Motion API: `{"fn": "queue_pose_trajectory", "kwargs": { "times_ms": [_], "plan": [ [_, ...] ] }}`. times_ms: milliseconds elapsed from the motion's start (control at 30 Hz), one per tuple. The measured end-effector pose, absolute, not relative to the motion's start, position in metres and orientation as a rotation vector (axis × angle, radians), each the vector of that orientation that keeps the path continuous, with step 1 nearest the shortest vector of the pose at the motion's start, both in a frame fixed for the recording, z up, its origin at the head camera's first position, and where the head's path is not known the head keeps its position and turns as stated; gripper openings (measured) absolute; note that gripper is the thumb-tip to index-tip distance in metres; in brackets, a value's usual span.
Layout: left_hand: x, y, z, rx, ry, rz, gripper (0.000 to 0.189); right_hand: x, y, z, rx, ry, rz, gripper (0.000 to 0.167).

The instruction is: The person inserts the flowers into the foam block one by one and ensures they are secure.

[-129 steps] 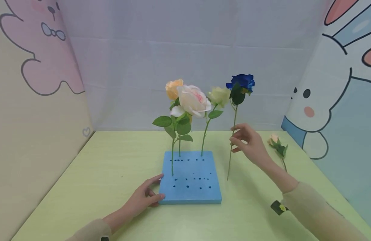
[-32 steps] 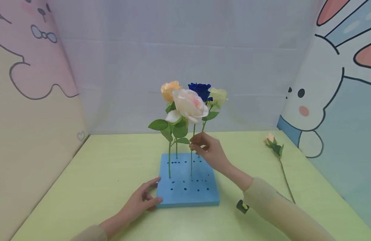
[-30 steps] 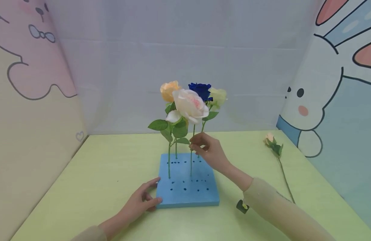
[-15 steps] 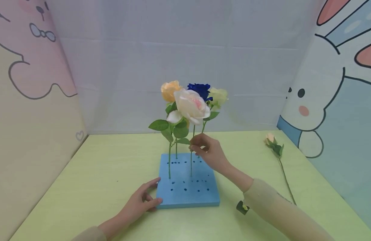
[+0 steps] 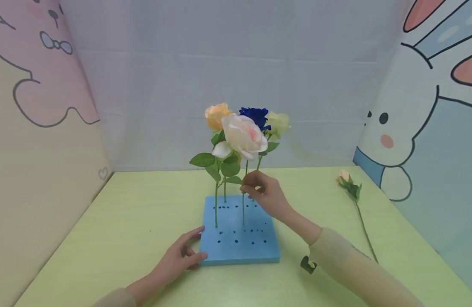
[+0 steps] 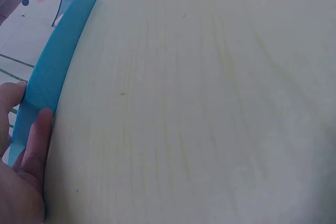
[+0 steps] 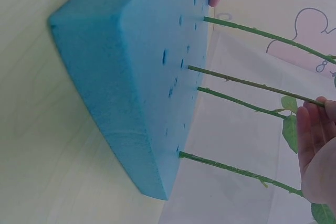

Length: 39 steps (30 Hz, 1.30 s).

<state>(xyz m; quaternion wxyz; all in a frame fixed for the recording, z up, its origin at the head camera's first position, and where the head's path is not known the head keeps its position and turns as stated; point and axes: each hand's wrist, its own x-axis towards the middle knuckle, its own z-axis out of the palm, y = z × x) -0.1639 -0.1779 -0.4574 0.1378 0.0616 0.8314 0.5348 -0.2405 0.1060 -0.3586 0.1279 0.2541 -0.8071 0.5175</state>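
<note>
My right hand (image 5: 267, 194) pinches the thin stem (image 7: 252, 83) of a blue rose (image 5: 254, 117) between thumb and fingers. The stem stands nearly upright, its lower end right at the surface of the blue foam board (image 5: 236, 251), close to a small hole. My left hand (image 5: 179, 255) rests against the board's left side, thumb near the front corner; in the left wrist view its fingers (image 6: 38, 142) lie along the blue edge. Standing in the board are a large pale pink flower (image 5: 243, 135), a peach one (image 5: 217, 116) and a pale green one (image 5: 278, 124).
A small peach rose (image 5: 349, 184) with a long stem lies on the table at right, partly behind the right sleeve (image 5: 347, 258). Beside that sleeve is a small dark patch with yellow (image 5: 308, 264). A pale curtain (image 5: 163, 106) hangs behind the table.
From the board's right side, my right hand has carried the blue rose left, over the board among the other flowers. During the last second it has barely moved. The left hand stays at the edge.
</note>
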Motion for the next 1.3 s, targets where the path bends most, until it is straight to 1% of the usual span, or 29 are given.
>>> {"fn": "queue_pose_trajectory", "kwargs": {
  "times_ms": [200, 433, 1300],
  "plan": [
    [-0.1669, -0.1782, -0.4572, 0.177, 2.399, 1.548, 0.075, -0.2406, 0.1061, -0.3582, 0.718, -2.362, 1.522, 0.010],
    [-0.1646, -0.1775, -0.4584, 0.098, 2.421, 1.511, 0.076, -0.2406, 0.1044, -0.3600, 0.739, -2.348, 1.543, 0.010],
    [-0.1672, -0.1780, -0.4590, 0.156, 2.385, 1.555, 0.075, -0.2404, 0.1066, -0.3574, 0.720, -2.389, 1.517, 0.008]
  ]
}}
